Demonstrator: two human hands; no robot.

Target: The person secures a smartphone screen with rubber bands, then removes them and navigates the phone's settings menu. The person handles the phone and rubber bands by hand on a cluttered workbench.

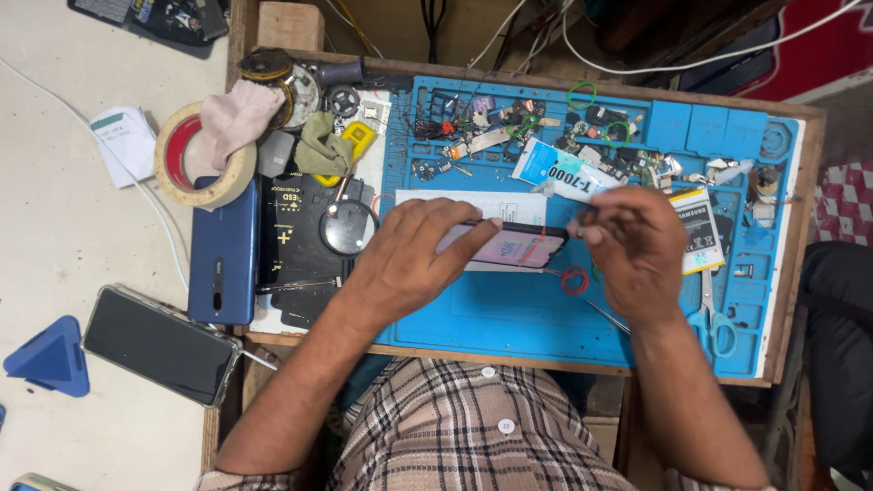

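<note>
Your left hand [414, 250] pinches slim black glass-fronted smartphone [509, 244] by long edges, above blue silicone repair mat [509, 318]. Right hand [632, 245] closed at phone's end; contents unclear. Light, stiff, likely fragile, slippery; hold edges.

Phone [509, 245]: glossy glass face. Mat [491, 314] beneath it: matt blue rubber, smooth. Tray [800, 273] around mat: bare, rough wood. Scissors [714, 314] on mat: metal blades, plastic handles.

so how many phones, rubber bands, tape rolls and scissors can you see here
phones: 3 (held phone, blue phone, black phone)
rubber bands: 3 (red, green, green)
tape rolls: 1
scissors: 1
total: 8
</note>
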